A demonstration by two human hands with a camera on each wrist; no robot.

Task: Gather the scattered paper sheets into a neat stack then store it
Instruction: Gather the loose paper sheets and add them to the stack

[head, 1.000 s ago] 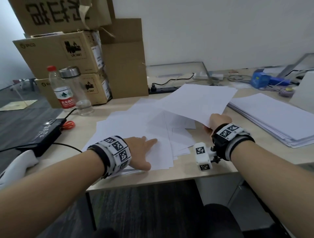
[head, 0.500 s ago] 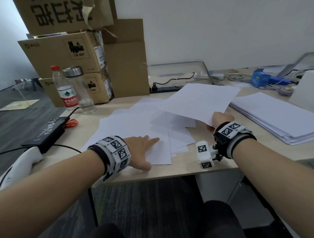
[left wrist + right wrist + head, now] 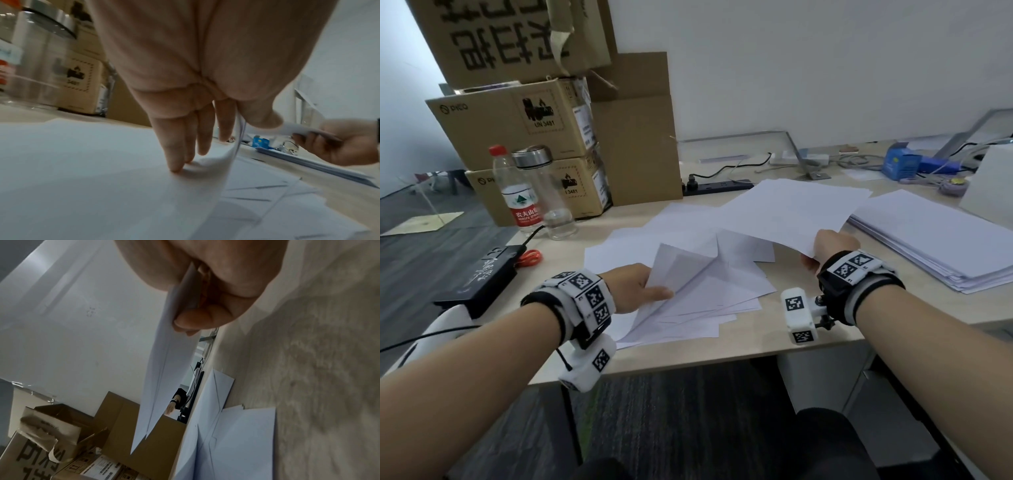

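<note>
Holding a few white paper sheets point(image 3: 787, 209) pinched by their near corner, my right hand point(image 3: 828, 248) keeps them raised above the pale wooden desk point(image 3: 750, 346). My left hand point(image 3: 635, 286) pinches the lifted edge of a curled white sheet point(image 3: 681, 274) between thumb and fingers, its other fingertips point(image 3: 174, 165) pressing on the scattered white sheets point(image 3: 702, 308) lying overlapped between both hands. A separate thick white paper stack point(image 3: 941, 236) sits well to the right.
</note>
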